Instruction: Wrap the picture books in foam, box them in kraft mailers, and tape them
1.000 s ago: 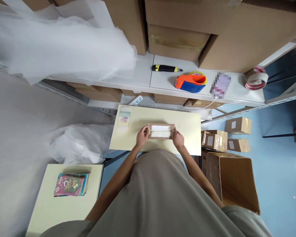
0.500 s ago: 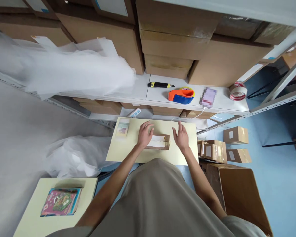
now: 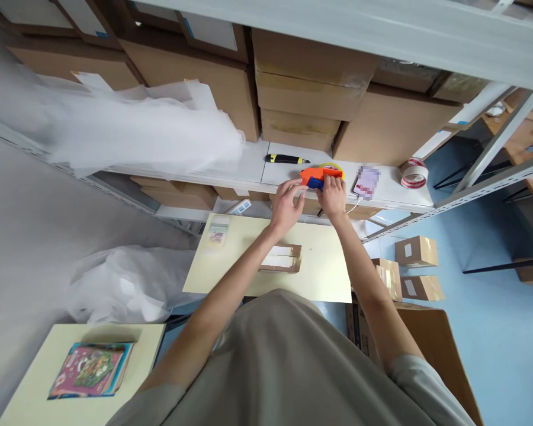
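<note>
Orange-and-blue plastic tape dispenser (image 3: 320, 173), lying on the white metal shelf (image 3: 249, 167) in front of the person. Both hands have just come up to it from the table below.

Right hand (image 3: 333, 198): fingers curled over the dispenser's blue handle, gripping it. A moment ago this hand hovered open above the box.

Left hand (image 3: 285, 207): fingers spread and loose, the tips at the dispenser's orange end, closed on nothing. It has lifted off the box it was pressing flat.

Small flat brown cardboard box with white strips (image 3: 282, 258): left free on the pale yellow table (image 3: 324, 278), no hand on it, flaps lying down. The work has shifted from box to dispenser.

On the same shelf:
- black-and-yellow utility knife (image 3: 286, 159), just left of the dispenser
- blurred flat item with a white cable (image 3: 366, 181), just right of it
- roll of red-and-white tape (image 3: 414, 173), further right
- large brown cartons (image 3: 302, 94), stacked behind
- white foam sheeting (image 3: 137, 136), draped to the left

Small clear packet (image 3: 217, 232) at the table's far left corner. Colourful book (image 3: 89, 370) on a second pale table — well apart, lower left.
</note>
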`<state>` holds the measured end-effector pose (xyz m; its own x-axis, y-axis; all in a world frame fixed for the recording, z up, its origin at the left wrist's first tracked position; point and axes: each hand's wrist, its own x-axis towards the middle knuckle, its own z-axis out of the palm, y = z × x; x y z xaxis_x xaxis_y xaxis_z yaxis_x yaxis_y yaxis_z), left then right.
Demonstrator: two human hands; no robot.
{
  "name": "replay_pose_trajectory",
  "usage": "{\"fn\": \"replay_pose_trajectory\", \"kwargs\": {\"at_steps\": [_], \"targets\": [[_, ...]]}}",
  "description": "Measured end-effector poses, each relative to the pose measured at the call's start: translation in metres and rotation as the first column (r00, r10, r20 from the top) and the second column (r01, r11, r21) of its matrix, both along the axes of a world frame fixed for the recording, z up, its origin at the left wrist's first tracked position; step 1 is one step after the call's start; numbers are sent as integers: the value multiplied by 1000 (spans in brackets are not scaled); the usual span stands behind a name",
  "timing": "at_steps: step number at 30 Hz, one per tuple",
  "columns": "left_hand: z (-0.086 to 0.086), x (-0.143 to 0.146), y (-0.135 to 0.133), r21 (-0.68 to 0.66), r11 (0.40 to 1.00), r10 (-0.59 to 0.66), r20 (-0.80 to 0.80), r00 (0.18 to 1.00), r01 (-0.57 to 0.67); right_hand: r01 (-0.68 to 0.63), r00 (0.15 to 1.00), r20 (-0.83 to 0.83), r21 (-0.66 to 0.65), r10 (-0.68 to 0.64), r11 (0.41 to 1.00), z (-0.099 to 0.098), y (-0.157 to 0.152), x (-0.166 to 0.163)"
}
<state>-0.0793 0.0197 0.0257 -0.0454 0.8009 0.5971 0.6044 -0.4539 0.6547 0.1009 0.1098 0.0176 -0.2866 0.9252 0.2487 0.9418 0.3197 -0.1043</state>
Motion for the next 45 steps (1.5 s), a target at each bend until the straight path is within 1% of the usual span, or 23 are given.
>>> {"fn": "replay_pose_trajectory", "kwargs": {"at_steps": [3, 5, 7, 8, 9, 11, 13, 14, 15, 16, 18, 21, 24, 27, 29, 32, 34, 38, 41, 43, 45], "targets": [[-19, -1, -18, -46, 999, -7, 50, 999, 9, 30, 999, -24, -3, -30, 1000, -3, -7, 3], [-32, -3, -34, -74, 997, -12, 85, 996, 19, 41, 995, -89, -15, -42, 999, -5, -18, 4], [-43, -7, -54, -103, 994, -12, 120, 993, 24, 43, 966, -251, -55, -56, 998, -9, -40, 1], [-48, -9, -65, -123, 992, -8, 139, 990, 26, 37, 928, -366, -88, -67, 995, -12, -54, -1], [-52, -12, -77, -145, 989, -3, 159, 987, 26, 17, 867, -492, -122, -75, 992, -16, -72, -5], [-57, -18, -100, -191, 981, 12, 199, 980, 27, -60, 691, -716, -196, -101, 979, -25, -111, -15], [-60, -25, -123, -231, 972, 17, 243, 970, 41, -170, 479, -859, -292, -180, 941, -32, -152, -26], [-61, -29, -133, -250, 967, 17, 264, 964, 51, -229, 384, -892, -340, -237, 912, -35, -170, -32], [-61, -33, -143, -269, 961, 14, 281, 960, 65, -272, 322, -902, -380, -288, 884, -38, -187, -38], [-62, -37, -152, -289, 954, 9, 295, 955, 81, -296, 286, -901, -407, -326, 864, -40, -201, -44], [-63, -45, -167, -322, 940, -7, 316, 949, 115, -322, 258, -889, -449, -379, 833, -43, -222, -55], [-65, -54, -183, -356, 924, -8, 340, 941, 137, -328, 262, -869, -489, -419, 808, -47, -237, -68], [-68, -60, -192, -390, 910, 2, 341, 940, 139, -309, 281, -848, -522, -449, 795, -50, -242, -78], [-69, -72, -193, -432, 878, -24, 395, 918, 209, -288, 329, -823, -555, -463, 781, -52, -243, -85], [-68, -86, -188, -478, 843, 22, 489, 872, 247, -304, 371, -801, -584, -471, 753, -52, -245, -88], [-65, -114, -173, -547, 779, 134, 623, 771, 306, -331, 450, -741, -657, -499, 678, -52, -251, -91], [-63, -131, -161, -565, 726, 129, 671, 730, 392, -334, 510, -694, -704, -508, 627, -51, -257, -92], [-66, -152, -147, -583, 644, 57, 682, 730, 495, -335, 628, -619, -762, -472, 554, -48, -264, -94], [-72, -158, -145, -570, 614, -5, 688, 725, 546, -295, 722, -556, -786, -413, 543, -43, -263, -97], [-79, -162, -147, -560, 615, -30, 687, 726, 556, -262, 772, -514, -794, -374, 549, -39, -262, -100], [-86, -166, -148, -560, 619, -34, 681, 732, 550, -241, 805, -481, -799, -347, 550, -36, -261, -102]]}}
